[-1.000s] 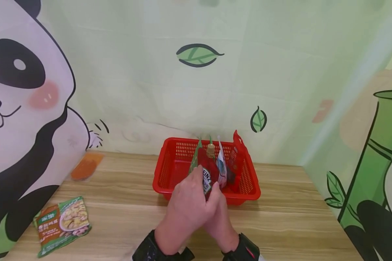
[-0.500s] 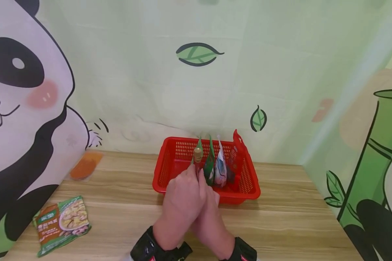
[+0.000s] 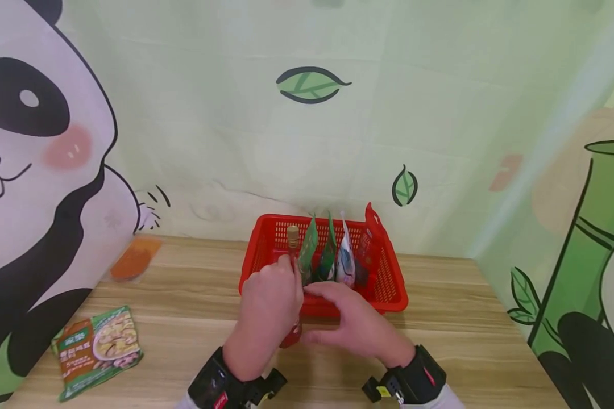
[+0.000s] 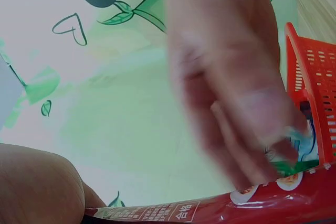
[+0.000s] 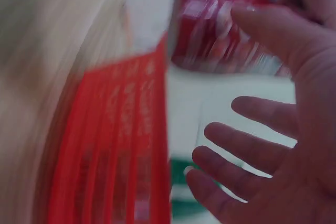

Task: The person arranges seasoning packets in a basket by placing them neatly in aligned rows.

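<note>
My left hand (image 3: 271,301) grips a red ketchup pouch (image 3: 291,335) with a gold cap, turned edge-on at the near left part of the red basket (image 3: 400,298). The pouch's lower end hangs in front of the rim. My right hand (image 3: 360,324) is just right of the pouch, fingers and thumb spread and curled round nothing. In the right wrist view its thumb overlaps the pouch (image 5: 202,30); whether they touch I cannot tell. Inside the basket stand two green packets (image 3: 308,247), a white-and-blue packet (image 3: 345,261) and a red packet (image 3: 372,241).
A green-and-brown food packet (image 3: 99,349) lies at the table's left, over another mostly hidden one. Behind it, an orange-red flat packet (image 3: 135,260) rests near the wall. A printed cloth (image 3: 210,113) hangs behind the wooden table (image 3: 455,341).
The ketchup pouch has moved left across the basket and turned from label-facing to edge-on. Both hands were together on it; my right hand has come away to the right and spread its fingers.
</note>
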Action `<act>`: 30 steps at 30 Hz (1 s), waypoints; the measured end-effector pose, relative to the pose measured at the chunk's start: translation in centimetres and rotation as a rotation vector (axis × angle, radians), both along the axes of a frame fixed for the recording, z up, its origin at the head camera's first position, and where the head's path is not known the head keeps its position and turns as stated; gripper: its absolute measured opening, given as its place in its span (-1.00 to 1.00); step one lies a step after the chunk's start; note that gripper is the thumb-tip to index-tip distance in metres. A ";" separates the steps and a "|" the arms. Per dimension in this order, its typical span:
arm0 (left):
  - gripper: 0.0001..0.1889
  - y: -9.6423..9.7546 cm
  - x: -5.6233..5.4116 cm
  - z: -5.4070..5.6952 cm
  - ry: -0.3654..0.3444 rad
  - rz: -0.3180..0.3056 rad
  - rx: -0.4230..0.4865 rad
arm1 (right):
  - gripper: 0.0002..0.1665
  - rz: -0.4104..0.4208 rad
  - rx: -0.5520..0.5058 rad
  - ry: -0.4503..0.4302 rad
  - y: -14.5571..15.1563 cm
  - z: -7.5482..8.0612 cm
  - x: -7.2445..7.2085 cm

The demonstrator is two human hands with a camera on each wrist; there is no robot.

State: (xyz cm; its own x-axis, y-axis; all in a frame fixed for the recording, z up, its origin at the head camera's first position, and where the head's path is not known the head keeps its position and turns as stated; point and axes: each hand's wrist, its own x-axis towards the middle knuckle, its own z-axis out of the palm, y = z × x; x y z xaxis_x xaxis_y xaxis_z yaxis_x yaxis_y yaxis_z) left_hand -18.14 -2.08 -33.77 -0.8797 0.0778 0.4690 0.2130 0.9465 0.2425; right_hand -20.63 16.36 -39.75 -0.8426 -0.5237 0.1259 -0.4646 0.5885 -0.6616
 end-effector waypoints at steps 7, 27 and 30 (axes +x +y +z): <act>-0.74 -0.8 -0.4 0.3 -0.010 -0.033 0.074 | -0.29 -0.174 0.222 0.124 3.6 -1.3 -2.2; -0.76 -1.8 -1.3 -0.1 -0.069 -0.056 0.172 | -0.71 -0.221 0.240 -0.009 5.8 -3.5 -4.4; -0.75 -1.9 -1.4 -0.1 -0.079 -0.055 0.173 | -0.72 -0.213 0.238 0.015 5.8 -3.7 -4.4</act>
State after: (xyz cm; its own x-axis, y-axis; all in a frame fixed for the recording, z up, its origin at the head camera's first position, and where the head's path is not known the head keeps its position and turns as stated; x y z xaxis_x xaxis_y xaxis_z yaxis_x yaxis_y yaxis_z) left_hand -19.54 -3.96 -33.87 -0.9111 0.0507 0.4091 0.2369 0.8766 0.4190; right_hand -25.05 22.15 -43.40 -0.9355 -0.3517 0.0341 -0.3227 0.8112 -0.4876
